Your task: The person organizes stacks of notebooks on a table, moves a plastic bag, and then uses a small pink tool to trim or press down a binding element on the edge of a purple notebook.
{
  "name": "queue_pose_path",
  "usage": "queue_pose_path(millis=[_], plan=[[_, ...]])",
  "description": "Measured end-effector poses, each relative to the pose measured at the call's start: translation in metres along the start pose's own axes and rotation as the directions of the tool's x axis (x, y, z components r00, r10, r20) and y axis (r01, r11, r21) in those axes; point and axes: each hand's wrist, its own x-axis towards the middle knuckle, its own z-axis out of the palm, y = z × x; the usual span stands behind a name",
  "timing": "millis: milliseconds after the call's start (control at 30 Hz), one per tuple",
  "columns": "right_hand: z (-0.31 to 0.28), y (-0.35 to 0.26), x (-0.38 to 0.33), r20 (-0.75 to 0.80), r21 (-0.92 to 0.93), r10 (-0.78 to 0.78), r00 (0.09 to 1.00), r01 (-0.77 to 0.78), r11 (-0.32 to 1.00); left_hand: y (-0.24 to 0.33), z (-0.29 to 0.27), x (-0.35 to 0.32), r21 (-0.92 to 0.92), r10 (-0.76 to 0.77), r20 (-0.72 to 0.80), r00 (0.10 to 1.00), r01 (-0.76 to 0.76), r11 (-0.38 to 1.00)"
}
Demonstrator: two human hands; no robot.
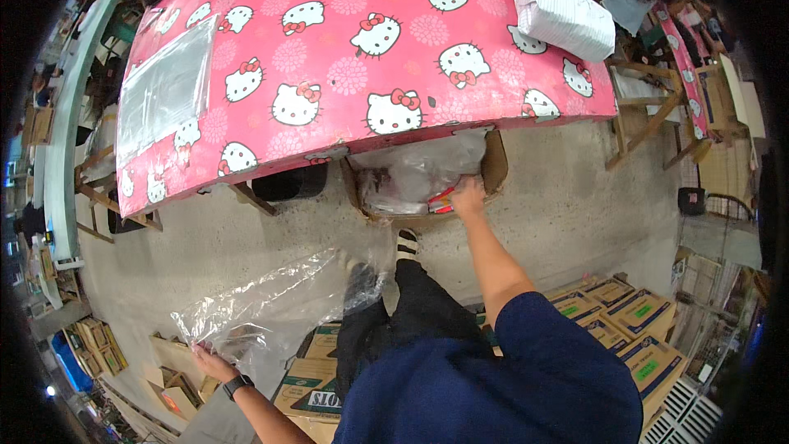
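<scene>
A large clear plastic bag (279,296) trails from my left hand (212,362), whose fingers are closed on its edge at the lower left. The film stretches across toward my legs. My right arm reaches forward to an open cardboard box (386,218) on the floor, partly under the table. Inside, my right hand (469,197) is at the right part of the box, beside a red and white packet (442,200). Its fingertips are hidden, so I cannot tell whether it grips anything. Crumpled clear plastic packaging (419,164) fills much of the box.
A table with a pink patterned cover (329,57) stands in front. On it lie a flat clear plastic packet stack (168,82) at left and a white striped bundle (565,16) at right. Brown cartons (641,312) are stacked behind me. A wooden trestle (649,107) stands at right.
</scene>
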Motion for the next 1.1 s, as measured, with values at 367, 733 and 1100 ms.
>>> queue_pose_path(millis=[367, 733, 1100], plan=[[0.020, -0.071, -0.114, 0.455, 0.394, -0.814, 0.361, 0.738, 0.548, 0.184, 0.068, -0.082, -0.197, -0.048, 0.764, 0.643, 0.304, 0.932], [0.039, -0.159, -0.204, 0.719, 0.595, -0.633, -0.287, 0.724, 0.348, 0.089, -0.119, 0.082, 0.838, 0.379, -0.001, 0.925, -0.206, 0.505], [0.056, -0.309, -0.466, 0.860, 0.488, -0.504, -0.083, -0.159, 0.859, 0.020, 0.005, -0.019, -0.234, -0.182, 0.796, 0.577, 0.570, 0.788]])
